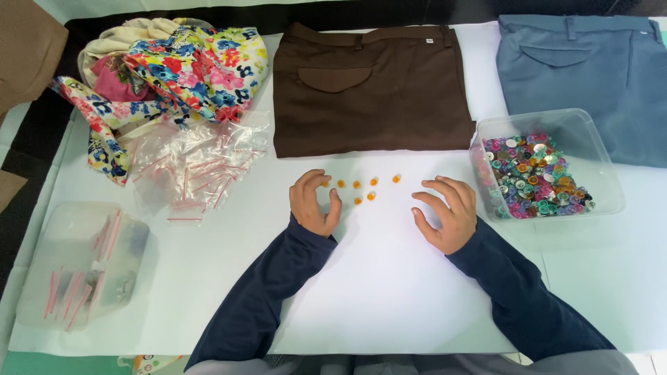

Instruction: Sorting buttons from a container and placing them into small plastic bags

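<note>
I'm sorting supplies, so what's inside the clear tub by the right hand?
The clear tub holds a heap of small multicoloured buttons, piled toward its left side. Whatever lies beneath the top layer is covered.

Clothes, bags and containers on a white table

Folded brown trousers (372, 87) lie at the back centre, blue-grey trousers (587, 76) to their right. A bundle of floral fabric (174, 69) sits back left, beside a heap of small clear zip bags (198, 167). A lidded translucent box (80, 264) stands near the left edge of the table (375, 298).
</note>
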